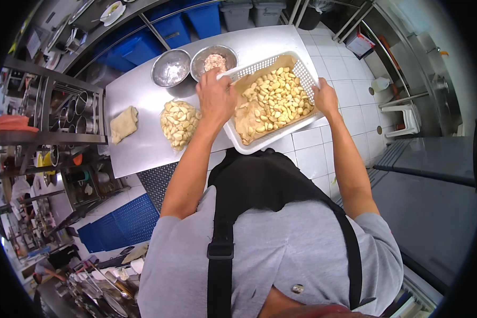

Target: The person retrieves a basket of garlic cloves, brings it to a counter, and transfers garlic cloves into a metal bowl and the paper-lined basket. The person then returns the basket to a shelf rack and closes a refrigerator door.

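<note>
A white perforated plastic basket (233,140), lined with brown paper (245,117), holds many peeled garlic cloves (281,93). My left hand (215,95) grips its left rim. On the opposite side, my right hand (325,97) is closed on the right rim. The basket is over the right part of the steel table, its near side reaching past the table edge; whether it rests there I cannot tell. Left of my left hand lies a clear bag of pale cloves (179,125). Just behind that hand stands a metal bowl (229,52) with pinkish chopped food in it.
A second metal bowl (170,68) with white residue stands at the back of the steel table (138,159). A folded beige cloth (124,125) lies at the left. Blue bins (204,20) line the far side, shelves with pots (85,111) the left. White tiled floor (350,111) extends rightward.
</note>
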{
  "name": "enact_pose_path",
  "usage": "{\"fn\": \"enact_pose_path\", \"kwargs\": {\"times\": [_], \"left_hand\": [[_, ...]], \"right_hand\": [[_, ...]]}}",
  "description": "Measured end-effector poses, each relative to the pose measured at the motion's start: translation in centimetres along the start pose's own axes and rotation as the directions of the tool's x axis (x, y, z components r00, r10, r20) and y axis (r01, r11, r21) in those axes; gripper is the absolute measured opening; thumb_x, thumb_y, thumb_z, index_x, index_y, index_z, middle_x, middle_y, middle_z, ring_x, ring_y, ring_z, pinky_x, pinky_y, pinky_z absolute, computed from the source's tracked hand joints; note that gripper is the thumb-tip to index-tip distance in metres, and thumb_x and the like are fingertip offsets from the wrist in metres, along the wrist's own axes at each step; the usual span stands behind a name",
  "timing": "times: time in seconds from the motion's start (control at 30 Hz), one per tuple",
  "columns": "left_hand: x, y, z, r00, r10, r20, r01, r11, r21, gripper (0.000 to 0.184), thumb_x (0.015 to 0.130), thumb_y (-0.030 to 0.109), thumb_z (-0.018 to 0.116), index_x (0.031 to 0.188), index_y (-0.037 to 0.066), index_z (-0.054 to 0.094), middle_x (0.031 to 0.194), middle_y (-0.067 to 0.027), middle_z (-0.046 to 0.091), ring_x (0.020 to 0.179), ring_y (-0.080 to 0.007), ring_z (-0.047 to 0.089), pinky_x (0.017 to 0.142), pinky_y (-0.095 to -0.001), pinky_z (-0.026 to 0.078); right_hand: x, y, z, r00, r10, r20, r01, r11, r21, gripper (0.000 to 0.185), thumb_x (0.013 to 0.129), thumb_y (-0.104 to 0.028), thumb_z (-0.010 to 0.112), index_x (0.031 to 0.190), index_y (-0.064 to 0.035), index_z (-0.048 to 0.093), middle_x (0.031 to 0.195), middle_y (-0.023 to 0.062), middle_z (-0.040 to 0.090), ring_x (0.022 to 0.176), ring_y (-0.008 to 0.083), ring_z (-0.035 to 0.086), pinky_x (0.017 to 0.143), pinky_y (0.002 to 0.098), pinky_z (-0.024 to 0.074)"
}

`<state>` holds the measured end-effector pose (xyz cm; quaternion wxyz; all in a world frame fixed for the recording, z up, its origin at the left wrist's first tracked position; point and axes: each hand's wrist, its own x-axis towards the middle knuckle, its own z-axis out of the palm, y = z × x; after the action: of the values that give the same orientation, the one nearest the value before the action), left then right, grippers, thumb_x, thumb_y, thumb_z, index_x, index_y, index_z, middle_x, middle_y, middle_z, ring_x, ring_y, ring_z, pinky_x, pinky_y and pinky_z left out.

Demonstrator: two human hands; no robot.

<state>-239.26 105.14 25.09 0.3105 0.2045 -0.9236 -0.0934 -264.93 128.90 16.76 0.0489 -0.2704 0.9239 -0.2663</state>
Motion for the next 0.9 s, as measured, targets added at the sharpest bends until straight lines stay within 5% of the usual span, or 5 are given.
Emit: {"fn": "enact_pose_path", "kwargs": {"times": [0.17,0.3,0.53,0.77,0.9], "left_hand": [[0.8,-0.2,2.1,0.971,-0.128,0.204,0.197,0.908,-0.368,0.005,0.087,0.002,0.061,0.090,0.000,0.059,0.081,-0.0100,0.069,0.067,-0.0251,0.064,0.062,-0.0332,0.048],[0.3,2.1,-0.4,0.948,-0.196,0.251,0.316,0.673,-0.668,0.004,0.093,0.004,0.059,0.090,0.001,0.057,0.070,0.0024,0.053,0.066,-0.0029,0.046,0.056,-0.0245,0.037],[-0.9,-0.2,0.1,0.905,-0.228,0.360,0.426,0.511,-0.747,0.007,0.089,0.005,0.061,0.087,-0.001,0.058,0.069,-0.0047,0.059,0.063,-0.0076,0.050,0.055,-0.0283,0.040],[-3.5,-4.0,-0.2,0.882,-0.468,-0.053,0.430,0.846,-0.315,0.030,0.087,0.014,0.070,0.112,0.001,0.060,0.099,-0.0163,0.068,0.091,-0.0292,0.068,0.080,-0.0416,0.054],[-7.8,-4.5,1.7,0.840,-0.430,0.331,0.523,0.804,-0.283,0.050,0.090,0.028,0.073,0.127,-0.002,0.056,0.109,-0.0262,0.069,0.097,-0.0383,0.069,0.083,-0.0463,0.054]], "right_hand": [[-1.5,-0.1,0.0,0.995,0.080,0.058,-0.082,0.996,0.038,0.042,0.096,-0.019,0.061,0.131,0.0033,0.056,0.104,0.0328,0.069,0.102,0.0482,0.066,0.089,0.0523,0.0513],[-1.6,0.2,-0.1,0.995,0.088,0.039,-0.091,0.991,0.098,0.042,0.095,-0.018,0.061,0.130,0.0037,0.056,0.105,0.0328,0.068,0.102,0.0487,0.066,0.089,0.0525,0.0513],[-2.2,0.3,-0.2,0.998,0.057,-0.012,-0.056,0.996,0.066,0.038,0.096,-0.016,0.060,0.128,0.0036,0.058,0.102,0.0320,0.069,0.100,0.0487,0.066,0.086,0.0525,0.0520],[-4.0,2.0,0.4,0.995,0.092,-0.047,-0.089,0.993,0.077,0.037,0.094,-0.016,0.061,0.127,0.0025,0.058,0.100,0.0311,0.070,0.097,0.0488,0.067,0.084,0.0536,0.0534],[-4.2,3.8,0.2,0.990,0.118,-0.083,-0.111,0.991,0.080,0.034,0.092,-0.013,0.062,0.122,0.0019,0.058,0.100,0.0312,0.069,0.095,0.0497,0.067,0.081,0.0546,0.0536]]}}
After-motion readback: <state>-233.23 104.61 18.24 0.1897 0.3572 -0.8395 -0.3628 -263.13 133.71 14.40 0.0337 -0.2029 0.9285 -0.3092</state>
